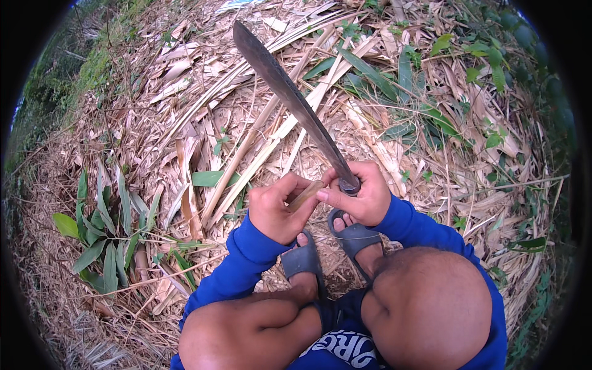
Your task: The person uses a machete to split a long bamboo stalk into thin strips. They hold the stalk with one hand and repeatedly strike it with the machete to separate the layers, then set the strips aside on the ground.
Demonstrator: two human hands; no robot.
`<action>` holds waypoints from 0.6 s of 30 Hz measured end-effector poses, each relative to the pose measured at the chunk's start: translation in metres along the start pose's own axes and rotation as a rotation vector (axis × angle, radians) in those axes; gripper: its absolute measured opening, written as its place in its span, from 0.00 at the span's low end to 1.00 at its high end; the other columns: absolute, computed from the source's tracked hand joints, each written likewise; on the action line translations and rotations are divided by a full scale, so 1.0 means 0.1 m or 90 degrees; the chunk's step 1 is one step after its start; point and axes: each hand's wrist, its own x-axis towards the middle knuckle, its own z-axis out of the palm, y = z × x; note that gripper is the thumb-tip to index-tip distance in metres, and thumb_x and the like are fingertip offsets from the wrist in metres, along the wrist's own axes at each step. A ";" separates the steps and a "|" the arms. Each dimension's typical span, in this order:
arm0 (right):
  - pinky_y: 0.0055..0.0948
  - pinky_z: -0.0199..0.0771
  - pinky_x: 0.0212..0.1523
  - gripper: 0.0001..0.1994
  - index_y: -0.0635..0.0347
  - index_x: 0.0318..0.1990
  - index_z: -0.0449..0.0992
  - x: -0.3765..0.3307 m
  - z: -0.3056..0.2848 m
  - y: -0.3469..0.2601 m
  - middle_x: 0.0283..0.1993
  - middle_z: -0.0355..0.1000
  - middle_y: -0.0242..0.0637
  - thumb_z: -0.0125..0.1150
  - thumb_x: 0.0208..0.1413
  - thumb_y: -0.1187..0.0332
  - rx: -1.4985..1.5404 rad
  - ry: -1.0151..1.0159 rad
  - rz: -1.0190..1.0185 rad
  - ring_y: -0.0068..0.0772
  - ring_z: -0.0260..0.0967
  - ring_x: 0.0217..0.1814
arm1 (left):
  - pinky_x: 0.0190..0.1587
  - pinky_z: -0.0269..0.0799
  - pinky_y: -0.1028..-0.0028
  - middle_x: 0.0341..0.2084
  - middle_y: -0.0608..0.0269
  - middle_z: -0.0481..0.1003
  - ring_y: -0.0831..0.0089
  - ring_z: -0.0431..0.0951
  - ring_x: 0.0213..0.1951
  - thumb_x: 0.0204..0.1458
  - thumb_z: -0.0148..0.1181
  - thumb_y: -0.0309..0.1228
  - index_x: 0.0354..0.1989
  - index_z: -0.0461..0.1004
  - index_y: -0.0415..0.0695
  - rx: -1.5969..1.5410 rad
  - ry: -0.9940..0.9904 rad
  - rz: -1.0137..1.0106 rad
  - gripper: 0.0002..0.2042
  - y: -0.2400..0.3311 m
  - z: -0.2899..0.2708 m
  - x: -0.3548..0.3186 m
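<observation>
My right hand [365, 196] is closed round the dark handle of a machete [285, 91]. Its long, worn blade slants up and away to the left, with the broad tip farthest from me. Between the fingers of my left hand [279, 208] is a short tan strip [304, 197], perhaps split bamboo or cane. The right thumb reaches over to the strip's far end, so both hands nearly meet in front of my shins. Most of the machete's handle is hidden in the right palm.
Dry husks and leaves litter the ground. Several long pale split strips [271, 139] lie slantwise beyond my hands. Green leafy shoots [111, 246] stand at the left, cut green leaves [376, 77] at the far right. My sandalled feet [302, 262] are right below the hands.
</observation>
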 end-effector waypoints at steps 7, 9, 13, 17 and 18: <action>0.17 0.64 0.26 0.10 0.65 0.33 0.78 0.00 0.05 0.05 0.23 0.71 0.25 0.72 0.49 0.69 0.123 0.029 0.003 0.12 0.64 0.24 | 0.28 0.75 0.76 0.20 0.56 0.79 0.72 0.82 0.24 0.43 0.70 0.23 0.31 0.77 0.37 0.058 0.013 0.037 0.08 -0.04 0.08 -0.01; 0.17 0.64 0.26 0.10 0.65 0.34 0.78 0.00 0.05 0.09 0.22 0.71 0.25 0.71 0.50 0.69 0.120 0.050 0.001 0.12 0.64 0.25 | 0.29 0.75 0.75 0.23 0.54 0.79 0.71 0.82 0.27 0.43 0.72 0.25 0.32 0.77 0.37 0.092 -0.008 0.048 0.10 -0.08 0.11 0.00; 0.17 0.64 0.23 0.10 0.65 0.34 0.78 0.03 -0.09 0.07 0.23 0.71 0.27 0.70 0.51 0.68 0.137 0.063 0.079 0.13 0.64 0.22 | 0.41 0.76 0.70 0.34 0.51 0.79 0.68 0.81 0.36 0.43 0.73 0.32 0.49 0.73 0.39 0.013 -0.182 -0.004 0.24 -0.03 0.00 0.07; 0.17 0.62 0.17 0.07 0.64 0.33 0.75 0.09 -0.33 0.15 0.22 0.71 0.32 0.66 0.55 0.70 0.291 0.134 0.060 0.16 0.62 0.15 | 0.49 0.73 0.68 0.40 0.51 0.78 0.66 0.79 0.41 0.46 0.72 0.39 0.64 0.62 0.41 -0.064 -0.340 -0.123 0.37 -0.37 -0.22 -0.04; 0.19 0.62 0.16 0.06 0.65 0.34 0.73 0.12 -0.41 0.15 0.22 0.70 0.35 0.63 0.55 0.73 0.332 0.142 0.065 0.20 0.63 0.16 | 0.46 0.74 0.68 0.39 0.50 0.78 0.65 0.80 0.40 0.46 0.72 0.40 0.62 0.64 0.40 -0.061 -0.361 -0.145 0.35 -0.47 -0.31 -0.10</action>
